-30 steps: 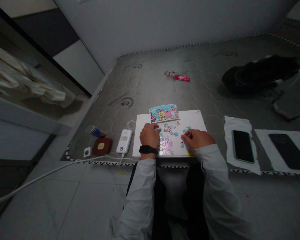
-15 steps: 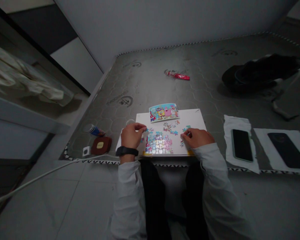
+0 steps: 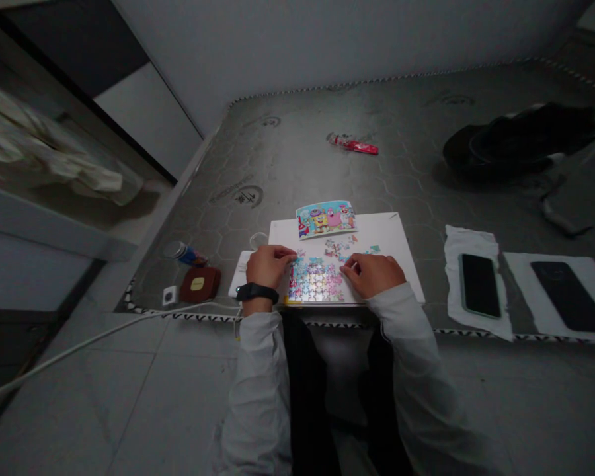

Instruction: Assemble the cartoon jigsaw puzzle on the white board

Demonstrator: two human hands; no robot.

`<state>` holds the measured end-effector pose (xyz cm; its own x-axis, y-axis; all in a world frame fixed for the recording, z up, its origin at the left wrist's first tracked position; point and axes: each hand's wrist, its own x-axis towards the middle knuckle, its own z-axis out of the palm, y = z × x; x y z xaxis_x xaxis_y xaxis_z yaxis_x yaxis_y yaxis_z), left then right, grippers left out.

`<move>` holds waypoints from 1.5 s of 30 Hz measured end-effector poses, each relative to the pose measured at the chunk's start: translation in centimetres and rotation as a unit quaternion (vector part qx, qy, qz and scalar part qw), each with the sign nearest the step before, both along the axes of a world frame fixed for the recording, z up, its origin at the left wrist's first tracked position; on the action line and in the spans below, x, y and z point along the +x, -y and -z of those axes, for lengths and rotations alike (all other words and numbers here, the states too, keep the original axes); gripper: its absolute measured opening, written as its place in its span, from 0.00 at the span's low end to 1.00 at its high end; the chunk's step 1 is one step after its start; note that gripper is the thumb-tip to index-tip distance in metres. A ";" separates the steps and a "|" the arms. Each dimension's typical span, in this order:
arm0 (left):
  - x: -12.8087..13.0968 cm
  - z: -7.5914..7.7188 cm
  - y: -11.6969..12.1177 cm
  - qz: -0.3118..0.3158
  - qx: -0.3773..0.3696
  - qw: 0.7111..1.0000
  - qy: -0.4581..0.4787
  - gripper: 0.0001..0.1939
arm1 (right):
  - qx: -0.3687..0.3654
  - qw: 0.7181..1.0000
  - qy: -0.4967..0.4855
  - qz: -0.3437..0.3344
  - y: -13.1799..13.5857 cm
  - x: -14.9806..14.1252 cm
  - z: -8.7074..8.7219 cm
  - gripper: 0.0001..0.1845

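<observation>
A partly joined jigsaw puzzle (image 3: pixel 315 283) lies on a white board (image 3: pixel 394 238) at the near edge of a grey mattress. My left hand (image 3: pixel 266 264), with a black watch on the wrist, rests at the puzzle's left edge, fingers curled in a pinch at the top left corner. My right hand (image 3: pixel 371 273) lies at the puzzle's right edge with fingers bent onto the pieces. Loose pieces (image 3: pixel 341 249) are scattered above the puzzle. A colourful cartoon reference picture (image 3: pixel 326 219) lies at the board's far edge.
Two dark phones (image 3: pixel 478 285) (image 3: pixel 571 295) lie on white cloths to the right. A white power bank, a brown case (image 3: pixel 199 284), a small can (image 3: pixel 182 252) and a white cable are on the left. A red packet (image 3: pixel 353 143) and a dark garment (image 3: pixel 520 142) lie farther back.
My left hand moved off the puzzle to its left edge. My right hand slid left from the board's right part to the puzzle's right side.
</observation>
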<state>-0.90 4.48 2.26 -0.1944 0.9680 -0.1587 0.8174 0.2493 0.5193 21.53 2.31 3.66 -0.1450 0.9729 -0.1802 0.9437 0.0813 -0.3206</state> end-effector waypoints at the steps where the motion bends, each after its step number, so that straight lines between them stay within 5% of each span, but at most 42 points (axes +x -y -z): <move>1: 0.0 0.0 0.0 0.000 0.001 1.000 -0.001 0.07 | 0.000 1.000 -0.001 -0.009 0.1 -0.4 0.0 0.12; 24: 0.2 -0.8 0.4 -0.051 0.027 0.994 -0.095 0.08 | 0.003 0.998 -0.011 -0.060 0.6 -2.3 -0.1 0.11; 32: 0.1 -1.2 0.6 -0.050 -0.019 0.993 -0.108 0.10 | -0.006 0.998 -0.004 -0.060 0.4 -2.2 -0.4 0.11; 45: 1.4 -1.5 0.7 -0.070 -0.058 0.990 -0.112 0.10 | -0.002 0.981 0.022 -0.194 2.3 -5.9 0.0 0.22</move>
<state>0.46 3.76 3.78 -0.3689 0.9065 -0.2053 0.8616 0.4164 0.2904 15.67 -0.01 3.69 -0.4959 0.8455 -0.1982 0.8550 0.4354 -0.2817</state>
